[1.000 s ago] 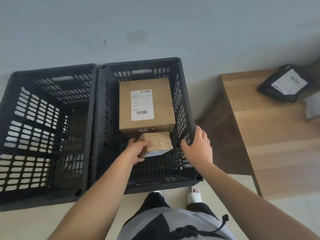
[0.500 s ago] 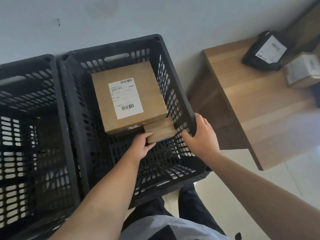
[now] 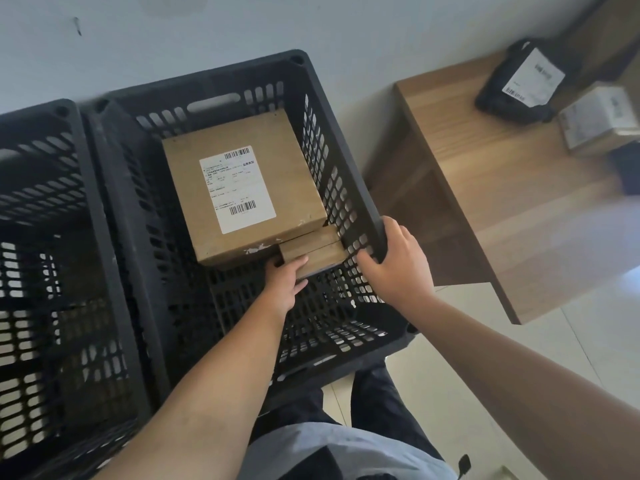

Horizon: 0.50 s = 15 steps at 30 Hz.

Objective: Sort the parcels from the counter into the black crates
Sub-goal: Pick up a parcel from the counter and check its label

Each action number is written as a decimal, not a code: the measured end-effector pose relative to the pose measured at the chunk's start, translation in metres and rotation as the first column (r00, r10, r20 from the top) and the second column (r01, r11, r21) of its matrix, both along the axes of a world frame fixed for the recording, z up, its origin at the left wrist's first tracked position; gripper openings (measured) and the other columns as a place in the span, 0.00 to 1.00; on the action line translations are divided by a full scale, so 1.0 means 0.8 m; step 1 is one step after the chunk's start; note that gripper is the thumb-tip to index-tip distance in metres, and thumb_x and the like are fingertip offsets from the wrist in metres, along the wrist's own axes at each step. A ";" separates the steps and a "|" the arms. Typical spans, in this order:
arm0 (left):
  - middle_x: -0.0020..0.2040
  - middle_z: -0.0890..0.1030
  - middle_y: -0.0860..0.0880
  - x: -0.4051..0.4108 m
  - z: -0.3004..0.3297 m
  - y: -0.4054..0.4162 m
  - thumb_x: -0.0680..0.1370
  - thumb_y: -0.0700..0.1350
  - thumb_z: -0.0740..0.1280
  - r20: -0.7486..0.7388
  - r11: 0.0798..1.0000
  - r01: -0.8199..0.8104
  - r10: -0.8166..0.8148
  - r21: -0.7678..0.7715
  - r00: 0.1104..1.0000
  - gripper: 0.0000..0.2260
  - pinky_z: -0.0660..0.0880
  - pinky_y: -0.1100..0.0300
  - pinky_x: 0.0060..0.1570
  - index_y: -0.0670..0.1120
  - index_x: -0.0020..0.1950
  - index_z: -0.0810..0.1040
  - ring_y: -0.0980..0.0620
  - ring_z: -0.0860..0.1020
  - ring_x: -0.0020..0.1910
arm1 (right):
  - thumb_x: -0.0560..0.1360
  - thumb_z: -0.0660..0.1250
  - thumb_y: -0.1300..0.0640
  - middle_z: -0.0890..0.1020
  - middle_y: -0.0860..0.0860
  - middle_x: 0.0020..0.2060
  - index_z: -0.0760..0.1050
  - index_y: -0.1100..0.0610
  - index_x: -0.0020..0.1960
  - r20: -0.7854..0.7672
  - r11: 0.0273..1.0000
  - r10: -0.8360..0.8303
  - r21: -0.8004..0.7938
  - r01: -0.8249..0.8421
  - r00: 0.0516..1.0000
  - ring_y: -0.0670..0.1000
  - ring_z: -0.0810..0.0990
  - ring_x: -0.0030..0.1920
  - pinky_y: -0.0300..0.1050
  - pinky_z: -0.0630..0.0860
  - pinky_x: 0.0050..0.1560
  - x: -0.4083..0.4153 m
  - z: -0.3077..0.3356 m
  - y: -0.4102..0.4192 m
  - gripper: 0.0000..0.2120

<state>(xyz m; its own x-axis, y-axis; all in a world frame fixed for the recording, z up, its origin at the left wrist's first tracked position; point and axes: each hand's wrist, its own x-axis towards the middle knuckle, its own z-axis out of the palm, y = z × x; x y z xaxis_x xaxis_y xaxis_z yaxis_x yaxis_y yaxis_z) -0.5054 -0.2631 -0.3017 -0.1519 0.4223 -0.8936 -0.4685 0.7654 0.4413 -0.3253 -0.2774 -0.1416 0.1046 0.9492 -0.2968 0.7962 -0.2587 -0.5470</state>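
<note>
Two black slatted crates stand side by side on the floor. The right crate [image 3: 349,133] holds a large brown box [image 3: 298,174] with a white label. A small brown box [image 3: 320,252] lies against that box's near right corner. My left hand [image 3: 285,280] reaches into the crate and holds the small box at its near left edge. My right hand [image 3: 398,268] grips the crate's right rim. The left crate [image 3: 86,209] holds no parcel that I can see.
A wooden counter [image 3: 502,209] stands to the right of the crates. On its far end lie a black bag parcel [image 3: 502,98] with a white label and a pale box [image 3: 599,123]. A wall runs behind the crates. My legs are by the crate's near edge.
The small box has gone down from mid-air to the crate floor beside the large box, my left hand following it. My view has swung to the right. My right hand stays on the rim.
</note>
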 end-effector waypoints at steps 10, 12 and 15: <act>0.70 0.72 0.45 0.003 0.001 -0.003 0.76 0.44 0.76 -0.141 0.992 0.125 -0.123 0.004 0.982 0.31 0.71 0.46 0.72 0.46 0.76 0.66 0.44 0.71 0.71 | 0.76 0.66 0.44 0.79 0.47 0.55 0.70 0.50 0.68 -0.008 0.999 -0.021 0.027 0.021 1.000 0.51 0.77 0.55 0.55 0.82 0.55 0.000 -0.004 0.000 0.23; 0.69 0.73 0.46 0.002 0.002 -0.001 0.76 0.43 0.76 -0.118 0.994 0.114 -0.112 0.004 0.987 0.31 0.73 0.48 0.71 0.46 0.75 0.66 0.44 0.71 0.71 | 0.76 0.66 0.45 0.79 0.47 0.55 0.70 0.51 0.68 -0.011 0.999 -0.026 0.032 0.027 1.000 0.51 0.78 0.55 0.55 0.82 0.54 0.000 -0.004 -0.001 0.23; 0.63 0.73 0.49 0.000 0.000 0.001 0.75 0.41 0.77 -0.071 0.998 0.065 -0.064 0.010 0.995 0.30 0.74 0.48 0.70 0.46 0.73 0.68 0.45 0.71 0.71 | 0.77 0.66 0.46 0.79 0.47 0.54 0.71 0.51 0.68 -0.015 0.998 -0.042 0.039 0.043 0.999 0.51 0.78 0.54 0.53 0.81 0.54 0.001 -0.005 -0.001 0.22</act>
<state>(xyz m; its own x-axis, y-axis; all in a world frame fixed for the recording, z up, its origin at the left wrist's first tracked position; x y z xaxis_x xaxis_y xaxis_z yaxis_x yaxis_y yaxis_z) -0.5051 -0.2623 -0.3014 -0.1860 0.4443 -0.8764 -0.3855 0.7874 0.4810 -0.3247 -0.2781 -0.1456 0.1411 0.9550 -0.2609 0.7772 -0.2701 -0.5683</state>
